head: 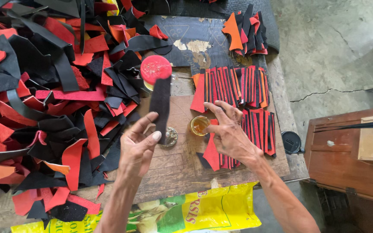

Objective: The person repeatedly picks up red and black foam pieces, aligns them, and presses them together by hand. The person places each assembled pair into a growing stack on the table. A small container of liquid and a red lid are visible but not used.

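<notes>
Hands are seen from above over a wooden board; a black strip of suede-like material is pinched upright between thumb and fingers of the left hand; the right hand is held with fingers spread, the fingertips close over a small glass cup of amber liquid, whether touching cannot be told; nothing is gripped in it; under the right palm a red piece lies on the board; just beside the strip's lower end a round metal lid rests; behind the strip a red round lid is set on a jar; rows of red and black cut strips are laid out beyond the right hand; a large heap of scraps in red, black and orange covers the left side; a yellow printed sack hangs at the near edge
</notes>
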